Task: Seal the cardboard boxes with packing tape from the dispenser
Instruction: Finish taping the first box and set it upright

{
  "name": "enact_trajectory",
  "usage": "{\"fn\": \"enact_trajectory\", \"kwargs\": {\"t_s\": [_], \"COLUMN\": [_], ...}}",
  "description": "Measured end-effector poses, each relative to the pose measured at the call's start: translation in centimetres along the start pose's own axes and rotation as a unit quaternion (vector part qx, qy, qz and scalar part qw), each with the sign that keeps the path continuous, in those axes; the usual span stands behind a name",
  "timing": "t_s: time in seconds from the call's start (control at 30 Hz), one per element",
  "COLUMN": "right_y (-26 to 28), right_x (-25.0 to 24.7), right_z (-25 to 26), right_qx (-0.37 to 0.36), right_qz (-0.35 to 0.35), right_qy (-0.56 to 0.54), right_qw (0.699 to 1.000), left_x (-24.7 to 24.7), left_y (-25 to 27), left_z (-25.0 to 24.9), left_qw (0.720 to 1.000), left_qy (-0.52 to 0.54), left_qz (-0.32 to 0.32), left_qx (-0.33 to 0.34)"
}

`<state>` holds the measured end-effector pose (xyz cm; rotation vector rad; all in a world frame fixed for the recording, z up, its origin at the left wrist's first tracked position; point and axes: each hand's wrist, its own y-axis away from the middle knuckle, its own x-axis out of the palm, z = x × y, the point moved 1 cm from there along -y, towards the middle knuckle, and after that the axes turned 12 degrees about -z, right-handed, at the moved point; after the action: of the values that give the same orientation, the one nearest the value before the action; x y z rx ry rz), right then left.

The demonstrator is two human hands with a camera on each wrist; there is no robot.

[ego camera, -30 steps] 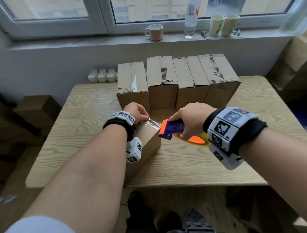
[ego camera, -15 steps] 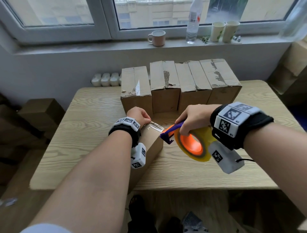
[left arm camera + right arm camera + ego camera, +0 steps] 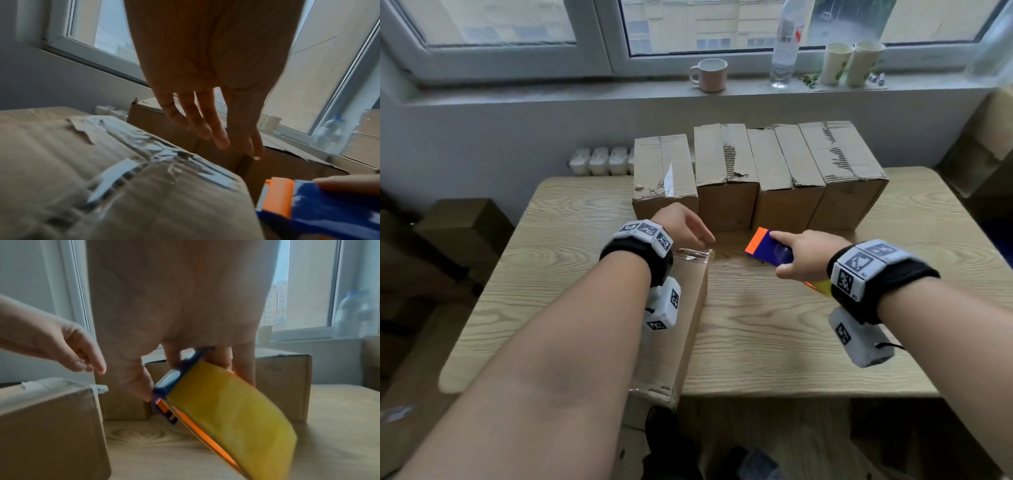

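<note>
A long cardboard box [image 3: 681,329] lies under my left forearm, clear tape [image 3: 693,254] shining along its top and over its far end [image 3: 164,155]. My left hand [image 3: 685,228] hovers just above that far end with fingers [image 3: 205,129] straight and holding nothing. To the right, my right hand [image 3: 803,255] grips the blue and orange tape dispenser [image 3: 765,246] with its yellow roll [image 3: 232,404], held above the table, apart from the box. Its orange toothed edge [image 3: 277,196] points at the box end.
Several more cardboard boxes [image 3: 756,178] stand in a row at the back of the wooden table [image 3: 774,325]. The windowsill holds a mug [image 3: 709,73], a water bottle [image 3: 786,44] and two paper cups [image 3: 851,63]. More boxes sit on the floor left [image 3: 458,233].
The dispenser has come away to the right of the box end, and the tape end now lies on the box. My left hand has lifted off the tape and opened.
</note>
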<state>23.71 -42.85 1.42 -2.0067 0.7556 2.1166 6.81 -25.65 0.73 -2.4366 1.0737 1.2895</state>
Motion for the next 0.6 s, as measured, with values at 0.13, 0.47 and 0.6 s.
{"fn": "enact_trajectory", "kwargs": {"t_s": [0.13, 0.47, 0.6], "right_y": [-0.6, -2.5, -3.5], "right_x": [3.7, 8.1, 8.6], "right_z": [0.2, 0.4, 1.2], "right_qx": [-0.001, 0.017, 0.015], "right_qz": [0.030, 0.038, 0.031], "right_qy": [0.008, -0.008, -0.001], "right_qw": [1.000, 0.999, 0.999], "left_x": [1.2, -0.1, -0.4], "left_y": [-0.2, -1.8, -2.3], "left_z": [-0.9, 1.8, 3.2], "left_qw": [0.987, 0.990, 0.994], "left_qy": [-0.116, -0.122, -0.101], "left_qz": [0.094, 0.039, 0.022], "left_qx": [0.060, 0.057, 0.026]}}
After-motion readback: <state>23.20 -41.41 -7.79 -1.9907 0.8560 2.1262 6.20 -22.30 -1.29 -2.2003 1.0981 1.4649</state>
